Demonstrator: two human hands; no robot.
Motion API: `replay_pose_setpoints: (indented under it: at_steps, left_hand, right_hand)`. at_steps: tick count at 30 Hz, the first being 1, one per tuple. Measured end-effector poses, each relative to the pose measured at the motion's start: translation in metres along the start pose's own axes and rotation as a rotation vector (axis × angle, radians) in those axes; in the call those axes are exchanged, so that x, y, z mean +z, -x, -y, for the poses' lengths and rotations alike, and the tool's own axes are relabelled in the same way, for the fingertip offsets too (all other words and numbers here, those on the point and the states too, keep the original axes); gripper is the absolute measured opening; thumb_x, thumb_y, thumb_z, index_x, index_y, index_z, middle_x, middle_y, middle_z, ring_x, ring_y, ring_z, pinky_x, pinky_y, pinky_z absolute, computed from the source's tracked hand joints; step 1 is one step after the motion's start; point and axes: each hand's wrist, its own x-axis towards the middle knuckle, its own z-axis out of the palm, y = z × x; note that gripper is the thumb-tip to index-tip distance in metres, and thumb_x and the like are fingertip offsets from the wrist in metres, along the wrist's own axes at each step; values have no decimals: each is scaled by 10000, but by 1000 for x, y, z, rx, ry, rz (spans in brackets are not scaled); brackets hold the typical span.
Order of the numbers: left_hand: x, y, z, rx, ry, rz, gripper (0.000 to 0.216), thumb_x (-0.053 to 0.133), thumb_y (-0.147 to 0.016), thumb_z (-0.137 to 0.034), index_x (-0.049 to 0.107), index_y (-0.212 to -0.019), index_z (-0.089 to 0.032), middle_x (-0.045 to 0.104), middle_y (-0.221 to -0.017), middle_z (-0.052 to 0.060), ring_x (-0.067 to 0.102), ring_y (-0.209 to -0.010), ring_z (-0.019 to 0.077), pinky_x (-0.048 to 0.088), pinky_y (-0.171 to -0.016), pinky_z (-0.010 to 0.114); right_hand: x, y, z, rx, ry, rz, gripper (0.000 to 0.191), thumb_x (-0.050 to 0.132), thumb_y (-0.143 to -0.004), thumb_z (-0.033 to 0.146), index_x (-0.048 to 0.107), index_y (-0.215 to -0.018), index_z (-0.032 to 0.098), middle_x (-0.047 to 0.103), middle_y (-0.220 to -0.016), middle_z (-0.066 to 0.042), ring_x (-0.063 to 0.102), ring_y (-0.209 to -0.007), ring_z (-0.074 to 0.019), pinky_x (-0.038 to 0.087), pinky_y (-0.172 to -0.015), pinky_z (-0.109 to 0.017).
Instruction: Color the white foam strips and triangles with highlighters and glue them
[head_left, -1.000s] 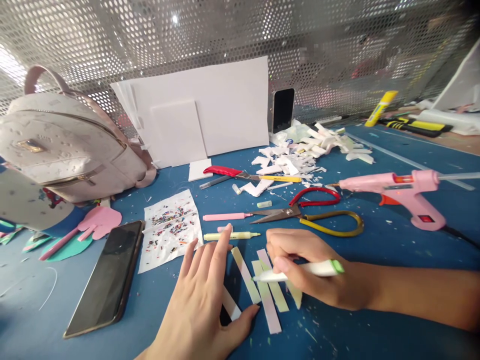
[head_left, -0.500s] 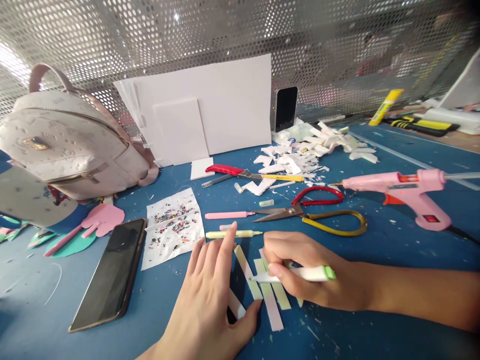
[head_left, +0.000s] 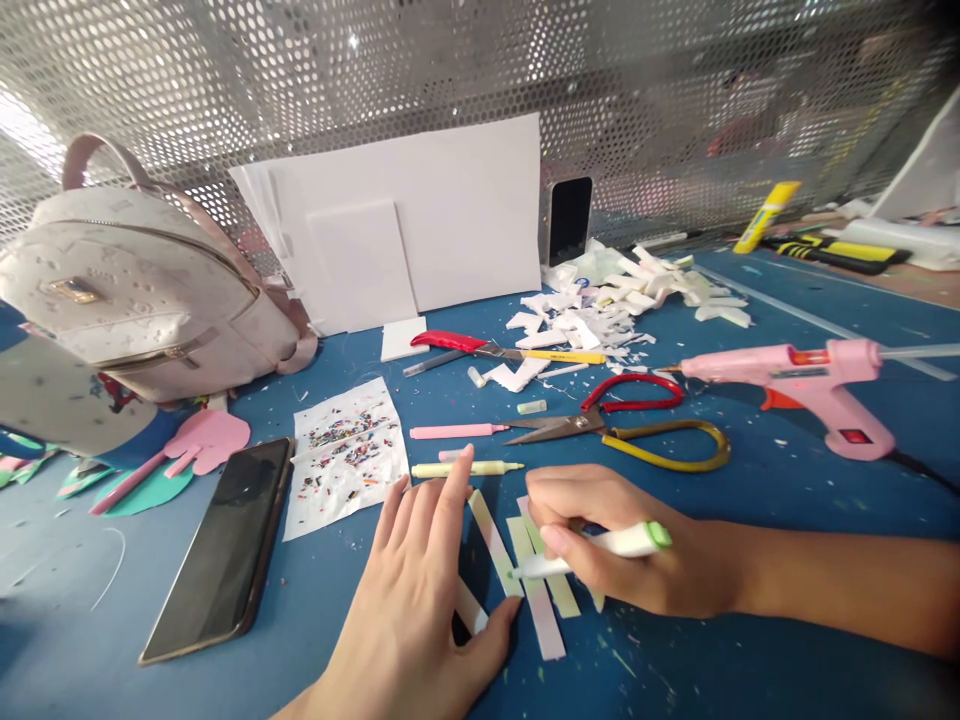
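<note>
My right hand (head_left: 622, 545) is closed around a white marker with a green end (head_left: 600, 548), its tip touching the paper strips (head_left: 534, 585) lying on the blue table (head_left: 750, 500). The strips are white, partly coloured pale green and pink. My left hand (head_left: 416, 590) lies flat with fingers spread, pressing on the left strips, thumb beside one strip's lower end. A yellow marker (head_left: 465, 468) and a pink marker (head_left: 450, 432) lie just beyond my left fingertips.
Red-and-yellow scissors (head_left: 622, 425) and a pink glue gun (head_left: 802, 385) lie to the right. A black phone (head_left: 221, 545), a confetti sheet (head_left: 345, 455) and a pale backpack (head_left: 142, 290) are at left. White boards (head_left: 420, 220), paper scraps (head_left: 600, 300), a red-handled cutter (head_left: 457, 345) sit behind.
The marker in my right hand has shifted slightly along the strips; my left hand stays pressed down in nearly the same spot.
</note>
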Motion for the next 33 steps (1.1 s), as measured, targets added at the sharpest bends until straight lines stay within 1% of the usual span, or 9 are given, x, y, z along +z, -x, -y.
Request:
replay_pose_setpoints:
  at_steps: [4, 8, 11, 14, 17, 21, 27, 33]
  left_hand:
    - [0, 0, 0, -5, -5, -6, 860, 537, -976, -372, 26, -1654, -231, 565, -1469, 107, 462, -1447, 323, 323, -1233, 628]
    - [-1, -1, 0, -6, -14, 0, 859, 539, -975, -380, 34, -1653, -232, 563, -1473, 108, 462, -1447, 326, 336, -1228, 622]
    - [-2, -1, 0, -4, -14, -3, 855, 536, -980, -381, 30, -1653, -231, 552, -1486, 111, 450, -1458, 327, 335, -1228, 621]
    - [-2, 0, 1, -2, -10, -3, 857, 536, -986, -388, 19, -1653, -235, 560, -1477, 111, 453, -1457, 327, 332, -1228, 626]
    - [-1, 0, 2, -4, -7, -3, 851, 536, -987, -380, 26, -1653, -236, 549, -1491, 111, 440, -1469, 326, 325, -1233, 625]
    - [0, 0, 3, 4, -2, -3, 873, 557, -979, -391, 25, -1653, -233, 553, -1489, 111, 432, -1476, 316, 308, -1245, 613]
    - [0, 0, 4, 6, 21, 2, 882, 564, -978, -385, 15, -1652, -233, 550, -1490, 115, 453, -1459, 279, 259, -1268, 609]
    - [-1, 1, 4, -1, 24, -5, 886, 570, -974, -380, 22, -1653, -231, 564, -1472, 115, 466, -1451, 287, 256, -1267, 616]
  right_hand:
    - [0, 0, 0, 28, 17, -32, 310, 408, -1035, 304, 342, -744, 219, 452, -722, 14, 390, -648, -128, 311, -590, -295]
    - [-1, 0, 2, -10, -5, 9, 304, 396, -1020, 281, 329, -729, 224, 467, -704, 7, 409, -642, -131, 318, -587, -299]
    - [-1, -1, 3, -9, 2, -14, 302, 399, -1017, 282, 322, -730, 226, 475, -713, 4, 417, -648, -132, 320, -589, -297]
    - [-1, -1, 1, -28, -8, 5, 301, 408, -1008, 265, 308, -727, 229, 458, -694, 13, 411, -637, -130, 317, -585, -295]
    - [-1, 0, 0, -27, 9, -9, 300, 409, -1004, 252, 299, -726, 230, 457, -699, 12, 408, -641, -132, 307, -588, -299]
    - [0, 1, -2, -70, -11, -2, 294, 426, -999, 232, 307, -730, 223, 438, -686, 21, 403, -637, -126, 305, -585, -291]
    - [-1, 1, 0, -60, -10, -7, 294, 428, -992, 234, 301, -726, 222, 428, -675, 22, 399, -629, -124, 305, -582, -289]
    - [0, 1, -1, -89, -23, -3, 285, 447, -982, 223, 309, -732, 220, 426, -675, 24, 403, -634, -121, 310, -580, -281]
